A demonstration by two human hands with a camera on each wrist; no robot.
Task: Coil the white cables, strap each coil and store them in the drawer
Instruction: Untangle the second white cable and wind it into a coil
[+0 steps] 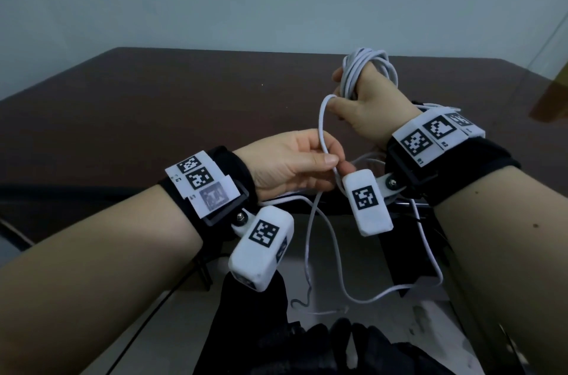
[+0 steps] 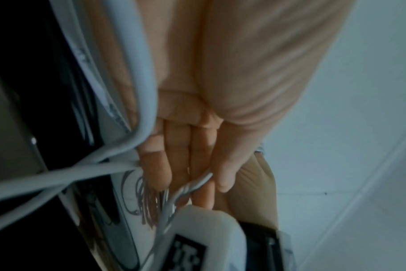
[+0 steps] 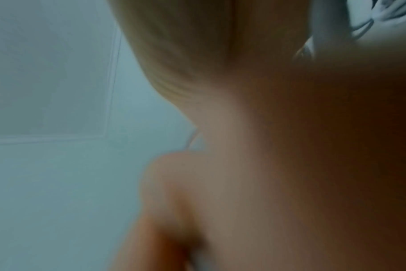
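A white cable coil (image 1: 365, 67) is wound in several loops around my right hand (image 1: 362, 110), which is raised above the brown table and grips the coil. From that hand a loose strand (image 1: 321, 128) runs down to my left hand (image 1: 307, 159), whose thumb and fingertips pinch it just below and to the left. Under my hands the slack (image 1: 338, 267) hangs in long loops. In the left wrist view the white cable (image 2: 127, 128) passes across my left palm, and its thinner end (image 2: 197, 183) is pinched at the fingertips. The right wrist view is a blur of skin.
The dark brown table (image 1: 153, 104) stretches ahead to a pale wall. A wooden piece (image 1: 553, 98) juts in at the far right. Below the table's front edge there are black metal parts (image 1: 405, 251) and a pale floor. No drawer can be made out.
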